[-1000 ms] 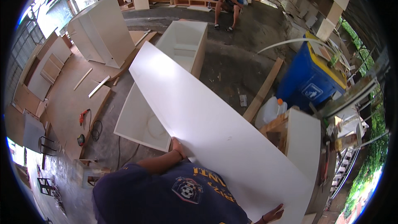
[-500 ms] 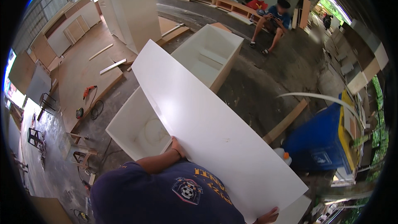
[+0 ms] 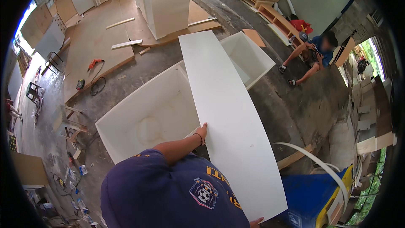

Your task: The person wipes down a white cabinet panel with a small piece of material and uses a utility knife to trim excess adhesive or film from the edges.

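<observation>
A long white panel runs from close to my body out to the middle of the view. My left hand grips its left edge, thumb on the upper face and the other fingers out of sight below. At the near end, my right hand holds the panel's edge, only partly visible at the bottom of the view. Beneath the panel lies an open white box on the left. Another open white section shows past the panel's right side; I cannot tell whether the two are joined.
A tall white cabinet stands on a low wooden platform with an orange corded drill. On the right are a blue bin and a bent pale strip. A person sits at the far right. Stools and tools lie left.
The panel has swung from a diagonal to a straighter line away from me, its near end shifting left. My view has turned, and more of the left white box shows. Both hands keep their hold.
</observation>
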Demonstrator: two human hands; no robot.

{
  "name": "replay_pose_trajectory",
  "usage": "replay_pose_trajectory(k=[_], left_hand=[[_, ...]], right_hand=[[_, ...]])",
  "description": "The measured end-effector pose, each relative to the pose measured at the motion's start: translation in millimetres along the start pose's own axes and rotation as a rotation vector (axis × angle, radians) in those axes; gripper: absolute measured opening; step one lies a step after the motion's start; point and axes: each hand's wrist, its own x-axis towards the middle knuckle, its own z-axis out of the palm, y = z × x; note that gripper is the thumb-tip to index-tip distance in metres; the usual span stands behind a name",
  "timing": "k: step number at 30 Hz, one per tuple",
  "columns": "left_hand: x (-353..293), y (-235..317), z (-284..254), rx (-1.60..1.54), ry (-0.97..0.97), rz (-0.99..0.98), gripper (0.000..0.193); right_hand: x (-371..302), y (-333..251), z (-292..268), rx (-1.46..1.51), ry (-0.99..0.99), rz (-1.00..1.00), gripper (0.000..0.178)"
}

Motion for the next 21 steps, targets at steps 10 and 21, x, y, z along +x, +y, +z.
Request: replay_pose_trajectory(k=[10,21], left_hand=[[106.6,57.9,138.1,-0.053,0.096,-0.074,0.070],[174.8,137.1,212.1,0.343,0.204,-0.030,0.068]], right_hand=[[123.6,-140.0,82.7,-0.154,0.025,-0.184,0.063],[271.7,-305.6,286.0,-0.080,-0.307,-0.001,0.072]])
